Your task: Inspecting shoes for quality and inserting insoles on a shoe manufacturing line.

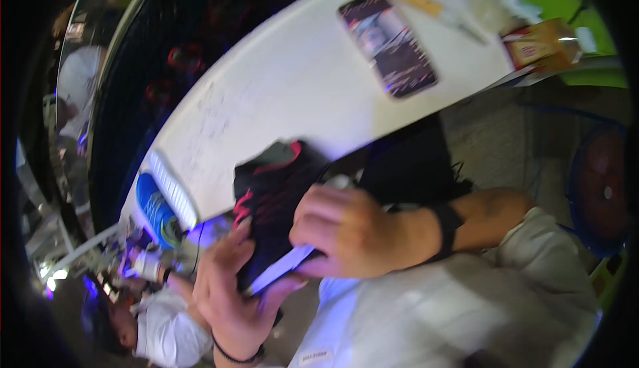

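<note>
A black shoe (273,228) with pinkish-red laces and collar lining is held between my two hands, close to the table's near edge. My left hand (229,288) grips its lower left side, thumb below and fingers along the laces. From the right, my right hand (353,231) closes over the shoe with curled fingers. A pale strip (283,268) that looks like the sole's edge runs between both hands. My right fingers cover its upper end, and whether they hold anything else is hidden. Motion blurs the right hand somewhat.
On the curved white table (266,95) lie a phone (389,45) with a lit screen, a wooden-handled tool (436,9) and a small box (542,43). A blue shoe (158,209) with a white sole rests at left. A co-worker (166,321) sits lower left. A round fan-like object (599,188) stands right.
</note>
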Demonstrator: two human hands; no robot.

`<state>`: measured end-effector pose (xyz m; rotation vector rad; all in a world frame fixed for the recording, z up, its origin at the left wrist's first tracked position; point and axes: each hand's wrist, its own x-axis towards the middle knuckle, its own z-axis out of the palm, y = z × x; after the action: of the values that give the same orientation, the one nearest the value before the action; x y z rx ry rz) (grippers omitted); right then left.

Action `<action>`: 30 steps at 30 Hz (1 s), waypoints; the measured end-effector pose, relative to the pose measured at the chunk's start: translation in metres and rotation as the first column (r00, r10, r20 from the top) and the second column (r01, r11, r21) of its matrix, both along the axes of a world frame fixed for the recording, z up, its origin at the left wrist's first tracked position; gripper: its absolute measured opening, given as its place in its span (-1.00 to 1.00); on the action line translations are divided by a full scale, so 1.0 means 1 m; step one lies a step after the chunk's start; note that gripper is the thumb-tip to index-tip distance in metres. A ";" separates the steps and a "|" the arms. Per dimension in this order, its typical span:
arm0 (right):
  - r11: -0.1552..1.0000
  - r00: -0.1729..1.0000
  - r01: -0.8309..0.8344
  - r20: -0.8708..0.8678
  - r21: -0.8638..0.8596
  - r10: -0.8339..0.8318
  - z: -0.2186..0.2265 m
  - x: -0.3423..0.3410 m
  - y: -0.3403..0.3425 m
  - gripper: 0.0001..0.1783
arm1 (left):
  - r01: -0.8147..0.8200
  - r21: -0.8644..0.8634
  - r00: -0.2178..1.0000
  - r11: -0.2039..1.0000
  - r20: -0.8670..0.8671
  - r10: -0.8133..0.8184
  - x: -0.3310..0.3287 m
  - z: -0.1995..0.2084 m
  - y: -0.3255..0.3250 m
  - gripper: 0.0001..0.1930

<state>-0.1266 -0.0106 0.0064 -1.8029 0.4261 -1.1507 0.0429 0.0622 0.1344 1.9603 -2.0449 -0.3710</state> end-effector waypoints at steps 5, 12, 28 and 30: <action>0.994 0.992 -0.081 0.087 -0.067 0.087 0.007 -0.001 -0.009 -0.66 | 0.077 0.020 0.992 0.997 0.097 -0.079 -0.002 0.004 -0.005 -0.20; 0.985 0.990 -0.121 0.061 -0.121 0.129 -0.007 0.011 -0.028 -0.62 | 0.333 -0.120 0.935 0.935 0.172 -0.311 0.016 -0.003 -0.019 -0.38; 0.988 0.998 -0.059 -0.008 0.140 0.061 -0.022 -0.006 -0.014 -0.62 | 0.051 0.073 0.904 0.996 0.420 -0.077 -0.014 0.008 -0.041 -0.23; 0.994 1.000 -0.006 0.017 0.105 0.004 -0.021 -0.001 -0.020 -0.76 | 0.123 0.073 0.893 0.990 0.427 -0.143 -0.014 0.010 -0.044 -0.25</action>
<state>-0.1276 -0.0301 -0.0146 -1.7008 0.4636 -1.1190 0.0291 0.0184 0.1448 2.0790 -2.4675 -0.0010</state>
